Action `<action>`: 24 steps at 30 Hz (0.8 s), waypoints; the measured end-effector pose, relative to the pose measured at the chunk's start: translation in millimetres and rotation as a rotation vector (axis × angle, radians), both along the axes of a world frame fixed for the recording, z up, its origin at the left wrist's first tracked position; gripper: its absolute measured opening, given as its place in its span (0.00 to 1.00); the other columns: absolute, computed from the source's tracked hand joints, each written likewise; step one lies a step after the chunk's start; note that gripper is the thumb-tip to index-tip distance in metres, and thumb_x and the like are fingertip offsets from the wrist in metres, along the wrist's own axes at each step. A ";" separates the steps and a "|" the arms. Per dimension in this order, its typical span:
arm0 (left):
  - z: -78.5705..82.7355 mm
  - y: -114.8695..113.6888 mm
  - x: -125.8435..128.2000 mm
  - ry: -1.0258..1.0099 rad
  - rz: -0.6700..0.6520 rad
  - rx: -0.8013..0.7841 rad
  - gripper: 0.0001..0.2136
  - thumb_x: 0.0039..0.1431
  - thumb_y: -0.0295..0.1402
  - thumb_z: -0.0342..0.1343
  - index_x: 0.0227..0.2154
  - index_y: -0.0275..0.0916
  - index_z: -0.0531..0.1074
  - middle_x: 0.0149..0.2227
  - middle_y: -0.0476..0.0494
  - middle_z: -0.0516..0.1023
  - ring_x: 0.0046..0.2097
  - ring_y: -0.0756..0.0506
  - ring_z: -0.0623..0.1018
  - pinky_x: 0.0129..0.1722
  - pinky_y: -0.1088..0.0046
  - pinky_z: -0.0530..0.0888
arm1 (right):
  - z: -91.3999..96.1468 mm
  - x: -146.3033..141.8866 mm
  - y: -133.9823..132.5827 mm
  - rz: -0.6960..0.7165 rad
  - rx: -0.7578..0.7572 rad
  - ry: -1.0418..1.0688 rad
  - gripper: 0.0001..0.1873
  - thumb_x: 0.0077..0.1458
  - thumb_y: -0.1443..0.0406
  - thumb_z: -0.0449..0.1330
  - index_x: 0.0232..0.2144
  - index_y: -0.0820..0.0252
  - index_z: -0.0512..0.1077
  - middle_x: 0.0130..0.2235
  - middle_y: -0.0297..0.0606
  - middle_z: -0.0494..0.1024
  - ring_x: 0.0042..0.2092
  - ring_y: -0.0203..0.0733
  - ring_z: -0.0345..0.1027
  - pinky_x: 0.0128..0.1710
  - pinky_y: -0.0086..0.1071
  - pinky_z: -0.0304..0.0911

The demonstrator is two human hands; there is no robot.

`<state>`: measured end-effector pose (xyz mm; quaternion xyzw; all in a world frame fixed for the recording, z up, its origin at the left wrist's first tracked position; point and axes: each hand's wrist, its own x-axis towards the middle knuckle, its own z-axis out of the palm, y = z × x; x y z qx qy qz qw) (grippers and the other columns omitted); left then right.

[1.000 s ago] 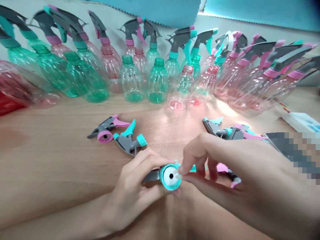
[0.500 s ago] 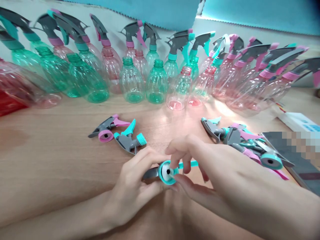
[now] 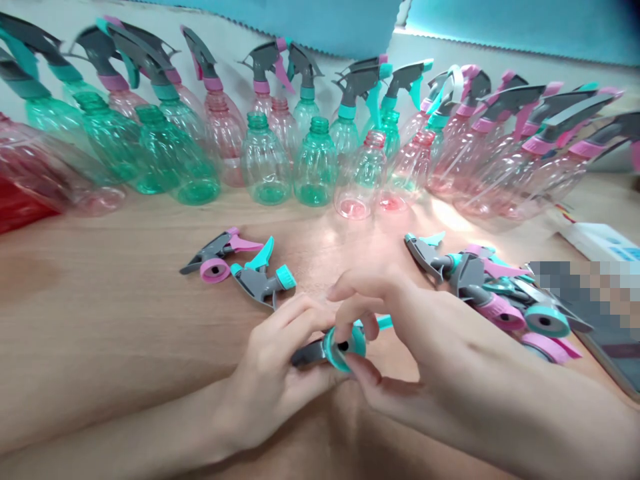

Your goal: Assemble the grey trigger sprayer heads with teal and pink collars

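My left hand (image 3: 280,360) is closed around a grey and teal trigger spray head (image 3: 308,354), its collar facing up toward me. At the teal collar, the thumb and fingers of my right hand (image 3: 400,340) grip the rim and partly cover it. A dark hole shows in the middle of the collar. On the table just beyond my left hand lie a grey and teal spray head (image 3: 257,283) and a grey and pink spray head (image 3: 210,250). Several more lie in a pile (image 3: 475,277) beyond my right hand.
Open-necked green bottles (image 3: 315,163) and pink bottles (image 3: 357,180) stand in a row across the table. Behind them, bottles with spray heads (image 3: 347,100) line the wall. A red object (image 3: 23,203) sits at the left; a dark flat device (image 3: 610,347) and a white box (image 3: 600,240) lie right.
My right fingers have shifted slightly over the teal collar, which has turned a little. Both hands stay at the same spray head; the view has shifted slightly.
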<state>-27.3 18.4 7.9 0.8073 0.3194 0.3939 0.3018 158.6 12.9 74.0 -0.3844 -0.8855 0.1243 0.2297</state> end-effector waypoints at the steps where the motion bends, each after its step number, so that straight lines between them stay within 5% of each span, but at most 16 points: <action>1: 0.1 0.0 0.0 -0.003 0.002 -0.006 0.08 0.58 0.29 0.58 0.41 0.41 0.70 0.35 0.48 0.72 0.33 0.49 0.71 0.30 0.76 0.70 | -0.4 1.0 0.0 0.002 0.006 -0.008 0.22 0.46 0.74 0.55 0.45 0.57 0.59 0.36 0.28 0.77 0.37 0.31 0.73 0.27 0.23 0.63; 11: 0.8 0.2 2.4 0.000 -0.013 0.002 0.08 0.57 0.28 0.60 0.39 0.40 0.71 0.33 0.49 0.70 0.34 0.50 0.71 0.33 0.78 0.69 | 0.4 2.3 -0.8 0.008 0.084 -0.079 0.18 0.46 0.73 0.56 0.41 0.59 0.62 0.33 0.30 0.79 0.30 0.35 0.73 0.21 0.28 0.59; 16: -0.8 0.2 1.8 0.005 0.005 0.031 0.05 0.57 0.28 0.58 0.37 0.39 0.71 0.31 0.50 0.68 0.32 0.50 0.70 0.31 0.78 0.69 | -0.9 -2.1 -1.9 0.008 0.037 -0.083 0.10 0.50 0.72 0.57 0.36 0.58 0.65 0.30 0.29 0.77 0.30 0.36 0.72 0.22 0.28 0.59; 24: -0.4 1.6 3.2 0.049 0.021 0.000 0.05 0.57 0.28 0.58 0.37 0.39 0.72 0.33 0.49 0.69 0.33 0.51 0.71 0.31 0.79 0.70 | 4.8 4.8 -4.6 -0.008 -0.007 -0.149 0.11 0.46 0.76 0.56 0.34 0.60 0.64 0.28 0.30 0.72 0.27 0.37 0.68 0.21 0.29 0.56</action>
